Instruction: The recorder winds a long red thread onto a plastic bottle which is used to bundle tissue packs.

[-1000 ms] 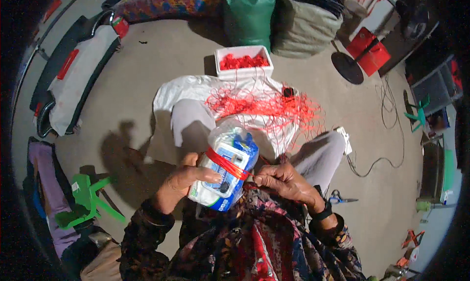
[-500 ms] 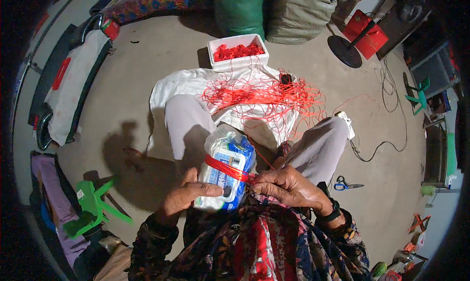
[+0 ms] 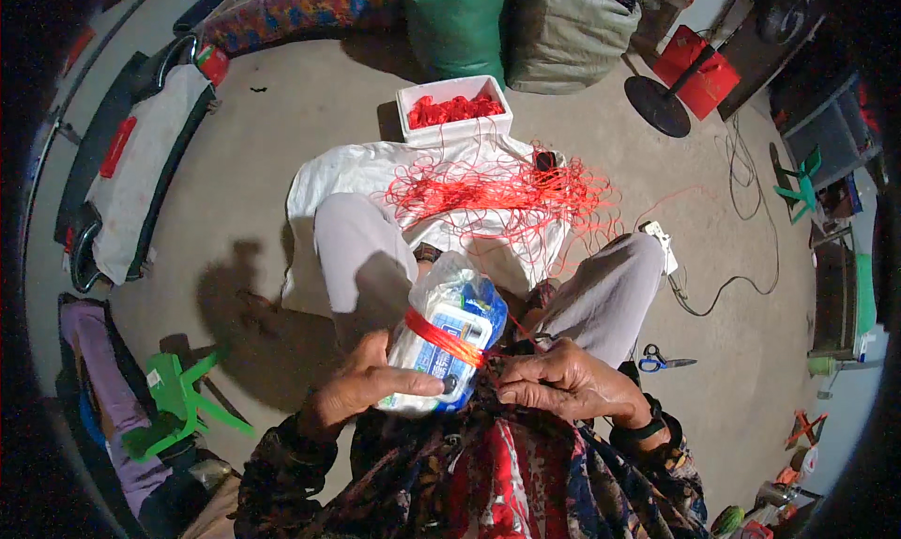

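My left hand (image 3: 368, 386) grips a blue-and-white plastic pack that looks like wet wipes (image 3: 452, 359), thumb pressed on its front. Several turns of red cord (image 3: 432, 334) are wound around the pack's middle. Beside the pack's right edge, my right hand (image 3: 567, 379) has its fingers pinched together where the red cord runs to it; the strand between the fingertips is hard to make out. Beyond my knees, a loose tangle of red cord (image 3: 488, 194) lies on a white sheet (image 3: 319, 175).
A white foam box (image 3: 462, 134) with red cord bundles stands behind the sheet. Blue-handled scissors (image 3: 663, 359) lie right of my knee, below a white power strip (image 3: 660, 246). Green stools (image 3: 178, 403) stand at the sides; a green sack (image 3: 455, 28) is at the back.
The pack has shifted slightly right and tilted a little clockwise in my left hand. My right hand has moved slightly right and down, still pinched by the cord.
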### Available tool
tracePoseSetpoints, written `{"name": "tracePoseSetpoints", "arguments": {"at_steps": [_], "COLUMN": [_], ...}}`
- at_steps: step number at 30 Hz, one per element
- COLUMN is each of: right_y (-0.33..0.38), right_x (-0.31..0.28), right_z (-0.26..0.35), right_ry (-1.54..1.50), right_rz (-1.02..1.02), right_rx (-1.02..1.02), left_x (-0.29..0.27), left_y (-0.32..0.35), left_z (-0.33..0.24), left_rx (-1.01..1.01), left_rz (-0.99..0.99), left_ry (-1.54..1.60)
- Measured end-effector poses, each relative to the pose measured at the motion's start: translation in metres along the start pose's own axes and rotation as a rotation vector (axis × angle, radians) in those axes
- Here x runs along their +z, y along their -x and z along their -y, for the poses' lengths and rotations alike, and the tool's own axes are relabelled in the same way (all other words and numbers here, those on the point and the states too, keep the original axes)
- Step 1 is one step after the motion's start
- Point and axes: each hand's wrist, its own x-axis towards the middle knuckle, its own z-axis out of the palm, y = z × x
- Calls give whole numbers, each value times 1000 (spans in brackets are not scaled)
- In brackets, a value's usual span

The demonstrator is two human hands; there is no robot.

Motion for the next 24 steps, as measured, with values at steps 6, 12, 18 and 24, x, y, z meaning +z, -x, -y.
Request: {"name": "tracePoseSetpoints", "arguments": {"at_steps": [6, 12, 18, 24], "right_y": [-5, -11, -44, -84], "right_x": [-23, -37, -59, -70], "right_z": [35, 60, 76, 41], "right_ry": [134, 423, 620, 147], "right_rz": [59, 19, 19, -16], "right_rx": [-73, -194, -229, -114], "left_x": [-8, -15, 12, 14], "left_y": [-15, -19, -26, -3], "left_z": [-13, -35, -67, -71], "left_rx": [274, 413, 84, 789], "left_rz": [-171, -291, -125, 88], "left_ry": [-317, -713, -1211, -1160]}}
